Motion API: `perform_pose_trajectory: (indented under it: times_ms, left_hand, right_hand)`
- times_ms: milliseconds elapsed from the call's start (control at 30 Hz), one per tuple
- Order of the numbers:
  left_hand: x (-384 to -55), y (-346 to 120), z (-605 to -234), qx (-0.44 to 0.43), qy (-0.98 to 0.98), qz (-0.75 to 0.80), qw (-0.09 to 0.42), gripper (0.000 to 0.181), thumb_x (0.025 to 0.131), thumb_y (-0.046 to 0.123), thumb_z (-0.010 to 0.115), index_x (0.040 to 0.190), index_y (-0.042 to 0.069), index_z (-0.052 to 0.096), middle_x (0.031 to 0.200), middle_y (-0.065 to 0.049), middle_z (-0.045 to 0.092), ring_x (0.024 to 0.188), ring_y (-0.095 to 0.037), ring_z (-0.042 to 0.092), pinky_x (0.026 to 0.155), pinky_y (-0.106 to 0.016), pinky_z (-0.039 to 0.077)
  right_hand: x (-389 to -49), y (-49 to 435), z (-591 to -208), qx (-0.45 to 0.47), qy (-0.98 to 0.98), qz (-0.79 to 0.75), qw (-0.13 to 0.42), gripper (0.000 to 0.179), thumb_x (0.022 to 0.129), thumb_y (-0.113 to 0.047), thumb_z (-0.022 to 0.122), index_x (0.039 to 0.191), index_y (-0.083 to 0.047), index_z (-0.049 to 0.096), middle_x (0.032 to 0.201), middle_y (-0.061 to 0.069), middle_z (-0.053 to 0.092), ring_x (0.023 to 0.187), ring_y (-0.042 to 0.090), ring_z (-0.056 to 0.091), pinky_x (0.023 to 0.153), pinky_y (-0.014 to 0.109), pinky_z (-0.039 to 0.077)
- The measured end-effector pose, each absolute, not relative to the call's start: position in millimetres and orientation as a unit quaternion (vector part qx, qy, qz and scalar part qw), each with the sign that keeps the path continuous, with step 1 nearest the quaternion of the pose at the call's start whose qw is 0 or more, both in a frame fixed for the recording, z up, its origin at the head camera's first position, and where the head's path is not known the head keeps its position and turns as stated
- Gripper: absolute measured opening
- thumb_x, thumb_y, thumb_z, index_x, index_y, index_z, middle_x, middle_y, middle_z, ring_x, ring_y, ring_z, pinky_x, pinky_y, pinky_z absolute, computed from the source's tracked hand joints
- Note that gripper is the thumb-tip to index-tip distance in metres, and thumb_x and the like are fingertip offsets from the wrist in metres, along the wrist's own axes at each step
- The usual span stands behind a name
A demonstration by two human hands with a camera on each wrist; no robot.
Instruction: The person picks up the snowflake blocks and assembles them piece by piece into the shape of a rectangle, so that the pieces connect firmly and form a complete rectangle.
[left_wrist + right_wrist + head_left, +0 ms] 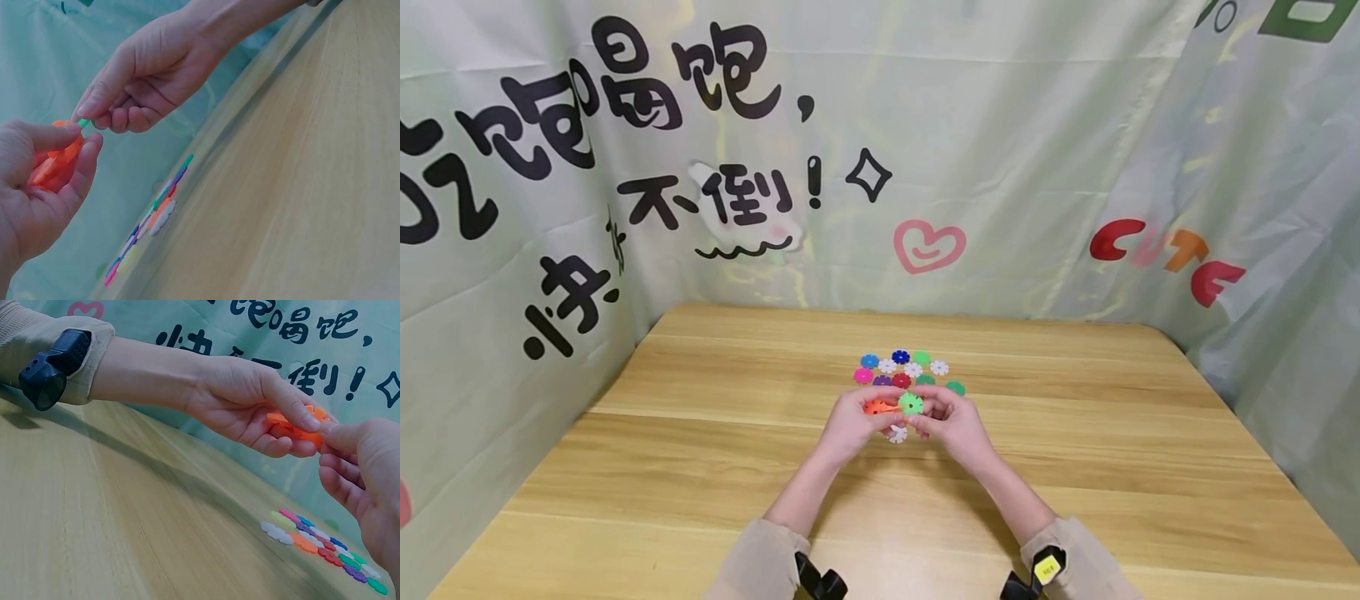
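Observation:
Above the table, my left hand (852, 423) grips orange notched plastic discs (57, 164) between its thumb and fingers. They look joined to one another at an angle. Opposite it, my right hand (957, 423) pinches a light green notched disc (911, 404) by its edge. In the left wrist view, the green disc's edge meets the orange discs between both sets of fingertips. The right wrist view shows the orange discs (299, 427) in the left hand, while the right thumb and fingers hide the green one.
Flat notched discs in several colours, among them a dark blue one (901, 357) and a pink one (863, 377), lie close together on the wooden table (700, 467) beyond the hands. A white disc (897, 434) shows below the hands. A printed curtain (1015, 150) hangs around the table.

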State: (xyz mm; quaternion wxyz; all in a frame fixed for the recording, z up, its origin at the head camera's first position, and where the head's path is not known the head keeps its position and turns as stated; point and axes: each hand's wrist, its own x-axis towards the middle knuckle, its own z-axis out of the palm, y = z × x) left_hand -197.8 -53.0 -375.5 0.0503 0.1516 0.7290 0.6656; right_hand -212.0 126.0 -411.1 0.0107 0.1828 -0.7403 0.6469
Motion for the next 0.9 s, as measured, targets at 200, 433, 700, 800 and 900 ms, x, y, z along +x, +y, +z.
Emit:
perform_pose_trajectory:
  times_ms: [200,433,700,800,900]
  left_hand:
    - [-210.1,-51.7,-395.9,0.150,0.727,0.669,0.044,0.033,0.081,-0.006,0.066,0.114,-0.005,0.062,0.107,-0.022,0.062,0.071,-0.019,0.063,0.066,-0.029,0.055]
    - [-215.4,-55.3,-404.1,0.139,0.708,0.691,0.047,0.034,0.082,-0.006,0.064,0.116,-0.005,0.061,0.095,-0.016,0.064,0.069,-0.020,0.064,0.068,-0.032,0.055]
    - [-219.0,-61.1,-402.8,0.127,0.712,0.689,0.043,0.034,0.084,-0.004,0.062,0.118,-0.004,0.059,0.102,-0.017,0.064,0.075,-0.033,0.064,0.069,-0.035,0.055]
    - [-219.7,-63.0,-401.3,0.119,0.710,0.692,0.042,0.033,0.085,-0.004,0.060,0.118,-0.005,0.059,0.098,-0.017,0.064,0.074,-0.029,0.065,0.071,-0.035,0.055]
    - [-220.4,-64.6,-399.6,0.119,0.704,0.699,0.042,0.032,0.086,-0.005,0.060,0.118,-0.007,0.058,0.096,-0.018,0.064,0.072,-0.024,0.065,0.070,-0.034,0.055]
  right_hand:
    - [-211.0,124.1,-409.6,0.172,-0.739,0.652,-0.001,0.042,0.081,0.007,0.066,0.120,0.008,0.053,0.073,0.013,0.061,0.061,0.016,0.059,0.058,0.025,0.052]
    - [-213.8,127.3,-412.4,0.174,-0.729,0.662,-0.008,0.041,0.084,0.003,0.064,0.122,0.008,0.050,0.081,0.018,0.062,0.064,0.019,0.060,0.061,0.030,0.054]
    - [-226.4,136.9,-416.8,0.092,-0.746,0.659,-0.019,0.027,0.090,-0.007,0.059,0.112,0.009,0.057,0.084,0.017,0.062,0.074,0.029,0.061,0.065,0.029,0.054]
    - [-230.2,139.4,-419.6,0.080,-0.769,0.634,-0.023,0.024,0.090,-0.006,0.060,0.109,0.008,0.059,0.084,0.014,0.062,0.074,0.028,0.060,0.064,0.029,0.053]
    - [-233.0,139.5,-421.8,0.087,-0.794,0.601,-0.024,0.023,0.087,-0.005,0.062,0.107,0.007,0.060,0.085,0.012,0.063,0.073,0.025,0.058,0.063,0.030,0.052]
